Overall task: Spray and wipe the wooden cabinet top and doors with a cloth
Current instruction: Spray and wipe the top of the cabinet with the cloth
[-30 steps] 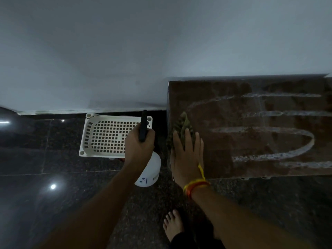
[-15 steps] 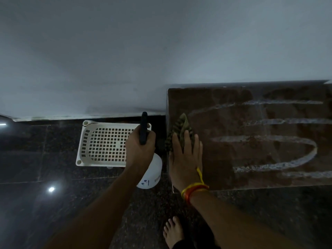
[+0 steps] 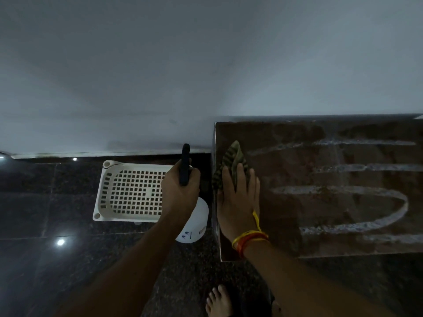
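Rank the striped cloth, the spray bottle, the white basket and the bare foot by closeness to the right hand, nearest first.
1. Striped cloth: under the right hand on the cabinet top.
2. Spray bottle: just left, held by the left hand.
3. White basket, farther left, and bare foot, below: too close to call.

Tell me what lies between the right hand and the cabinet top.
In the head view, the striped cloth lies under the right hand, pressed flat onto the cabinet top near its left edge.

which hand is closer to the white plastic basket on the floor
Left. The left hand grips the spray bottle over the basket's right end; the right hand presses the cloth on the cabinet top, farther right.
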Action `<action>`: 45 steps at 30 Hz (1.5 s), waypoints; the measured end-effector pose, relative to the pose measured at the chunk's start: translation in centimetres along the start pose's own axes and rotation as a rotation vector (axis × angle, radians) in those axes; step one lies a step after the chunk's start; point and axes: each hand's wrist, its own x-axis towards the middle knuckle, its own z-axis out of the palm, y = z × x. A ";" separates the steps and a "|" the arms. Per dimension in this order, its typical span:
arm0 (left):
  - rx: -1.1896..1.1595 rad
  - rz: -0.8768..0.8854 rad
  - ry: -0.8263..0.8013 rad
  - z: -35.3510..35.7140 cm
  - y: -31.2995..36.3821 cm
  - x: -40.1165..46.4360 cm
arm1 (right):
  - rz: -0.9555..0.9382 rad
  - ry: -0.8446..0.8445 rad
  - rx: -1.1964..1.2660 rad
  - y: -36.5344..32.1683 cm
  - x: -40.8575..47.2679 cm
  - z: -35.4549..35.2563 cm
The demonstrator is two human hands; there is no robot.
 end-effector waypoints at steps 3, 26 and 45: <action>0.020 0.013 0.008 0.3 0.9 0.2 | 0.001 0.014 0.015 -0.3 2.1 0.2; 0.028 0.027 0.020 1.0 -0.1 2.3 | -0.063 0.048 0.061 -0.2 10.0 0.2; 0.013 0.008 -0.035 0.1 -0.5 2.3 | -0.025 -0.001 0.093 -0.9 11.0 -0.3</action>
